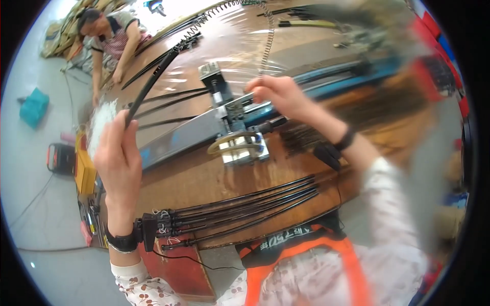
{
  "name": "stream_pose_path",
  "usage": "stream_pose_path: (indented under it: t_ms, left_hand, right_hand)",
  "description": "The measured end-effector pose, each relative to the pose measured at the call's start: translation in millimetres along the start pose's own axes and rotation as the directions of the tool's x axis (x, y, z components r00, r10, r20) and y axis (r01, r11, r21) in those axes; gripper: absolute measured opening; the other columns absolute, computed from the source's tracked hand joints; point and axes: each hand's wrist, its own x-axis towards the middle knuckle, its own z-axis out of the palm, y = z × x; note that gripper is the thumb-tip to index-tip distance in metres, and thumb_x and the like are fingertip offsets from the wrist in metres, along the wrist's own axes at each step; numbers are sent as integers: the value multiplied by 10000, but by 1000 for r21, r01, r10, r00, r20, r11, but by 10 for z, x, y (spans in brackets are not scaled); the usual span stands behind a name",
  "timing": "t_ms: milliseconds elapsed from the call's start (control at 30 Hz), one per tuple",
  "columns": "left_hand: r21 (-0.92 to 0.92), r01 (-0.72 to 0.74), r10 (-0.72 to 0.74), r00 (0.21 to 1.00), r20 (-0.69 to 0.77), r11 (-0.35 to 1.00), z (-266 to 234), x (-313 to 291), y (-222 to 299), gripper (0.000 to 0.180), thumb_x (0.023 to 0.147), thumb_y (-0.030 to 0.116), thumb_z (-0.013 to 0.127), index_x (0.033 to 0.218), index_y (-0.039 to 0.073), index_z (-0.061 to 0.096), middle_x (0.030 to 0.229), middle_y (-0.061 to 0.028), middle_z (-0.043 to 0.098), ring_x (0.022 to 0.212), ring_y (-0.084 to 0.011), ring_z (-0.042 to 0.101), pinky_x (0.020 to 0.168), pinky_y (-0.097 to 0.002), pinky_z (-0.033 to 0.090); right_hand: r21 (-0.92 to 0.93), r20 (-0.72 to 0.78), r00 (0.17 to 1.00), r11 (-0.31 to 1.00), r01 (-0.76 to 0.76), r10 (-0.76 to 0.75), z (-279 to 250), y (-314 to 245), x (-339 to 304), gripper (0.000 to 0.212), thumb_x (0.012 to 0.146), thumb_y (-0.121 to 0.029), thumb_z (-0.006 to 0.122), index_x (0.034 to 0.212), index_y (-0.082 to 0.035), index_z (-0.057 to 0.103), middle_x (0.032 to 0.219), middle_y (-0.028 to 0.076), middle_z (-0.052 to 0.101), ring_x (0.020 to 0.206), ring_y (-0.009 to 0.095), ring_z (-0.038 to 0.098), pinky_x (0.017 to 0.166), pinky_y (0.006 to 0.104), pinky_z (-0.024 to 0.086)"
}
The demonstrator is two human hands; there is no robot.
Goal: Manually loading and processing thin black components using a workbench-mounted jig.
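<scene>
My left hand [120, 158] is closed around the lower end of a slim black rod [149, 86], raised at a slant over the left of the bench. From the rod's far end a thin dark coil spring [269, 38] arcs up past the top edge and comes down on the right. My right hand [283, 97] pinches the spring's lower end between thumb and fingers. Just below that hand stands a metal clamping fixture [240, 153] with a pale ring-shaped hose, mounted across a long grey and blue rail [186, 137].
Several black rods [245, 204] lie along the bench's near edge. More dark rods lie behind the rail. A co-worker [115, 38] bends over the far left side. A yellow box [85, 163], a red stool [184, 270] and a teal bag [34, 107] stand around the bench.
</scene>
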Motion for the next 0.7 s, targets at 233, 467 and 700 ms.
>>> stream_pose_path:
  t_ms: [233, 467, 700]
  left_hand:
    - [70, 264, -271, 953, 134, 962, -296, -939, -613, 224, 943, 23, 619, 1166, 12, 628, 807, -166, 575, 662, -302, 555, 612, -370, 452]
    - [8, 327, -324, 936, 140, 945, -149, -1047, -706, 218, 947, 48, 623, 1163, 27, 629, 803, -167, 580, 660, -307, 558, 616, -370, 459]
    - [91, 318, -330, 923, 198, 944, 2, -1149, -921, 244, 925, 100, 658, 1169, 107, 656, 775, -144, 594, 668, -328, 595, 604, -392, 466]
  right_hand:
    - [-112, 163, 937, 937, 330, -310, 765, 67, 679, 142, 876, -222, 751, 974, -121, 759, 789, 41, 728, 730, 167, 645, 756, 313, 492]
    - [-236, 414, 875, 899, 370, -252, 1006, 26, 855, 141, 905, -253, 694, 934, -118, 720, 829, 36, 732, 760, 176, 668, 796, 312, 419]
    - [-698, 217, 894, 577, 423, -392, 53, 348, 382, 75, 817, -81, 694, 868, -122, 657, 800, 42, 676, 843, 237, 668, 888, 384, 435]
